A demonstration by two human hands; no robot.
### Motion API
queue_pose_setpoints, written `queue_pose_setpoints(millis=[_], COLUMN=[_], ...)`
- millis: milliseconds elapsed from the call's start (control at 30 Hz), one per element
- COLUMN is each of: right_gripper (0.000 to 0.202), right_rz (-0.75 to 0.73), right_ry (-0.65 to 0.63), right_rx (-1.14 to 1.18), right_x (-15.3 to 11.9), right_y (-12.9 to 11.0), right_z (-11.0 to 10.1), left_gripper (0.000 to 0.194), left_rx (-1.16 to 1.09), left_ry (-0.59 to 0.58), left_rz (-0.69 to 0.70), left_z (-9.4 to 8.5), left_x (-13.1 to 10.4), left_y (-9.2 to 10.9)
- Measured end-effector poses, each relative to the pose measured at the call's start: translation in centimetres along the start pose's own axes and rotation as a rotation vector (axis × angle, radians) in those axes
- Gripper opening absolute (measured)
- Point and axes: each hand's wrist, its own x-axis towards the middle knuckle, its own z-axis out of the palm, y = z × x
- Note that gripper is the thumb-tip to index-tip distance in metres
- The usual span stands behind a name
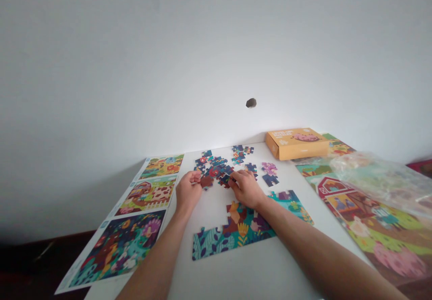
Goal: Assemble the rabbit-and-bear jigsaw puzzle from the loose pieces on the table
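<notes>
On the white table (pixel 216 273) lies a pile of loose dark blue, red and brown puzzle pieces (pixel 218 167). My left hand (pixel 189 187) is at the pile's left edge, beside a brown piece (pixel 206 181), its fingers curled; what they hold, if anything, is too small to tell. At the pile's right edge my right hand (pixel 245 186) has its fingertips pressed on a dark puzzle piece (pixel 224 181). Nearer to me, a partly joined puzzle (pixel 216 241) with teal leaves, an orange animal and a yellow flower passes under my right forearm.
A printed sheet (pixel 126 241) with three pictures lies on the left. An orange puzzle box (pixel 297 143) stands at the back right, near the wall. Farther right are a finished farm puzzle (pixel 381 232) and a clear plastic bag (pixel 378 178). Purple pieces (pixel 269 168) lie right of the pile.
</notes>
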Motion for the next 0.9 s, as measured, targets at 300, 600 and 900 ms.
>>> queue_pose_setpoints(millis=[300,600,900], right_gripper=[0.014,0.016,0.018], right_rz=[0.074,0.202,0.188], right_ry=[-0.035,0.061,0.063], right_rx=[-0.033,0.037,0.211], right_x=[0.0,0.3,0.2], right_y=[0.0,0.3,0.2], right_z=[0.4,0.5,0.1], left_gripper=[0.031,0.041,0.049], left_rx=[0.132,0.463,0.498], left_ry=[-0.073,-0.161,-0.163], left_rz=[0.221,0.242,0.242], left_z=[0.2,0.2,0.2], left_x=[-0.8,-1.0,-1.4], left_y=[1.0,1.2,1.7])
